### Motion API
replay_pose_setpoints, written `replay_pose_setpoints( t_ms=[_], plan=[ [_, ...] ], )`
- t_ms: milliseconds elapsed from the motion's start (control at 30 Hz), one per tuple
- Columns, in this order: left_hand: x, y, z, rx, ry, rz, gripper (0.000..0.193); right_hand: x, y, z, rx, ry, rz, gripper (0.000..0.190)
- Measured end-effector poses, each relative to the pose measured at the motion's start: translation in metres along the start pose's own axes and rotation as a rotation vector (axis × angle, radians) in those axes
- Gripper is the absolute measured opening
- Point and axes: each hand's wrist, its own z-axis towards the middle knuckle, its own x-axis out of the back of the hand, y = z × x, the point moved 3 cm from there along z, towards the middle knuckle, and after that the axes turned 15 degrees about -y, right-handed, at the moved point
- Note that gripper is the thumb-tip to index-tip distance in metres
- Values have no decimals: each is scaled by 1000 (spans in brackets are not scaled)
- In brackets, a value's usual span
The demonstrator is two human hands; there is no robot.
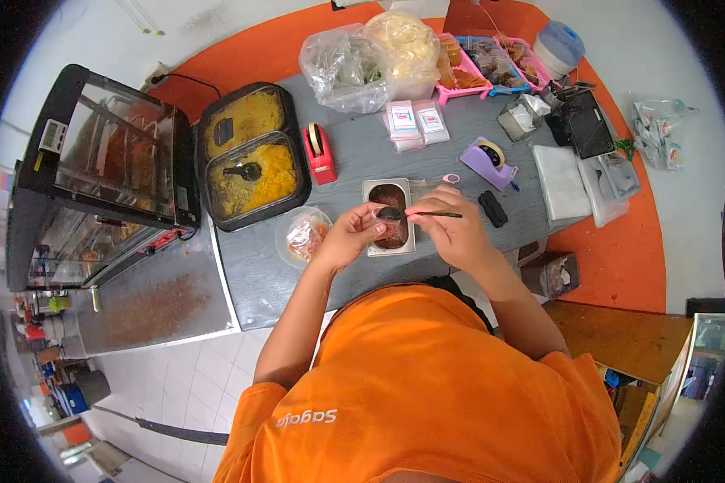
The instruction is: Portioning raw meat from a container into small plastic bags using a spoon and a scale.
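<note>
My left hand (351, 234) pinches a small clear plastic cup (377, 209) above a rectangular steel pan (412, 244). Dark red-brown sauce (390, 239), with a thick look, lies in the pan. Between the fingers of my right hand (450, 226) is the handle of a dark spoon (438, 214). Its bowl is at the cup's mouth; whether it touches the cup I cannot tell. Just left of my left hand stands a round clear container (285, 240) with a plastic-wrapped reddish food (308, 239) in it.
A black two-part tray (305, 181) holds yellow food under clear covers, beside a glass-fronted display warmer (121, 145). Red (321, 163) and purple (489, 166) tape dispensers flank the work area. Farther back are plastic bags (344, 72), small packets (406, 121) and a pink basket (465, 90).
</note>
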Motion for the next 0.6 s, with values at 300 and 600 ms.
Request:
replay_pose_setpoints(
  t_ms=[300,600],
  plan=[
    [25,-1,-7,-135,180,250,35,-31,62,-21,-192,-156,-166,16],
    [-5,34,-15,-214,452,868,25,-66,72,-10,-538,-61,860,32]
  ],
)
